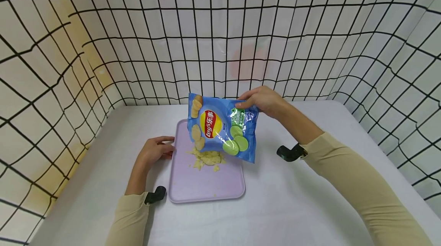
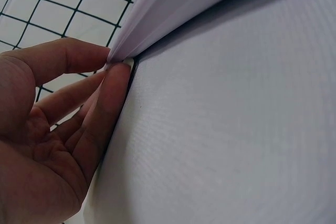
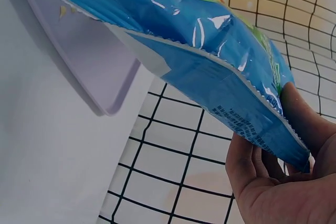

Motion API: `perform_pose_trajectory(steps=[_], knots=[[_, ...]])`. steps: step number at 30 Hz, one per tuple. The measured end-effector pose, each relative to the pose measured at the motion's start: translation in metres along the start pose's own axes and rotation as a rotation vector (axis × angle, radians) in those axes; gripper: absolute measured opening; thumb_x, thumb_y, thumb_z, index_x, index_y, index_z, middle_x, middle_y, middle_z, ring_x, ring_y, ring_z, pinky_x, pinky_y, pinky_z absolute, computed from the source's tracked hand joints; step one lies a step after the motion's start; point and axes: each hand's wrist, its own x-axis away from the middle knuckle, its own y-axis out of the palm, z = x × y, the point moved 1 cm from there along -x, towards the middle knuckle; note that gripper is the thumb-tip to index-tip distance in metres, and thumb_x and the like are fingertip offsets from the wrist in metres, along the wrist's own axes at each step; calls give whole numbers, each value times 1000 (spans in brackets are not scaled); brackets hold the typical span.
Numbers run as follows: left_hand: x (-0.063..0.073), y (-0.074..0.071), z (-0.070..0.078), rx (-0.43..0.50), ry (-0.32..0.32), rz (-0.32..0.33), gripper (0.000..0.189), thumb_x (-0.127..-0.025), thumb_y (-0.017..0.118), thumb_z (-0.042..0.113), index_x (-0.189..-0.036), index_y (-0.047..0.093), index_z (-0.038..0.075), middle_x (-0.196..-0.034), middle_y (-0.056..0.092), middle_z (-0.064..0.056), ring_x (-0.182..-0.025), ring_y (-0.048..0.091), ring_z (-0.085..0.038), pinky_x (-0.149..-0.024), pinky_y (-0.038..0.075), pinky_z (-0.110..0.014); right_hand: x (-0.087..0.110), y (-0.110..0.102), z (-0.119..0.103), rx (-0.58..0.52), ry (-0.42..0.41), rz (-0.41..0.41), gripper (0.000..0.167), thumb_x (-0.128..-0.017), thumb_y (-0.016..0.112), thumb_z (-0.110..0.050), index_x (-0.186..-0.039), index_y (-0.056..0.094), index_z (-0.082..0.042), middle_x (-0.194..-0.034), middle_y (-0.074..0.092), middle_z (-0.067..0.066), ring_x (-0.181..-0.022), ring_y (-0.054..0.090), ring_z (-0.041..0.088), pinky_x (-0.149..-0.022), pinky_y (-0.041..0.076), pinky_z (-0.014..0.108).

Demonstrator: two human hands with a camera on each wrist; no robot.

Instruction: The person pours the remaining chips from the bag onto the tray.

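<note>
My right hand (image 1: 263, 102) grips the upper right corner of a blue Lay's potato chip bag (image 1: 224, 123). The bag is held tilted over the far part of a light purple tray (image 1: 206, 184). In the right wrist view the thumb lies on one face of the bag (image 3: 226, 87) and the fingers on the other. A small heap of broken potato chips (image 1: 208, 158) lies on the tray, just below the bag's lower edge. At the tray's left rim is my left hand (image 1: 155, 152); the left wrist view has its thumb and fingers (image 2: 107, 87) pinching that rim.
The tray lies on a white-covered table (image 1: 293, 207). Black wire grid panels (image 1: 213, 46) stand around the back and sides, with pale sheeting behind them. A dark wrist camera (image 1: 290, 153) sticks out from the right sleeve, another (image 1: 156, 195) from the left.
</note>
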Motion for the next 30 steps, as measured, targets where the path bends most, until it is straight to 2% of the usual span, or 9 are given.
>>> perform_pose_trajectory(steps=[9,24,30], knots=[[0,2,0,-8,-2,-1,47,-89,70,12,-134,64,2,-89,75,-9,-71,69,-13,-67,59,-24,1,0,1,6,-1,-4,38,-91,76,-21,-124,71,-2,-118,70,13,-99,68,25,-101,54,42],[-2,0,-1,-2,6,1,47,-88,70,11,-134,64,2,-89,75,-8,-70,69,-12,-67,59,-25,0,-1,0,11,-11,16,34,-91,76,-20,-120,73,-3,-112,72,12,-93,68,23,-101,53,43],[-1,0,-1,3,8,2,47,-88,70,11,-134,64,1,-87,75,-8,-70,69,-12,-67,59,-25,-1,1,-2,-4,-16,46,35,-91,76,-21,-121,73,-4,-113,71,12,-97,67,24,-103,52,45]])
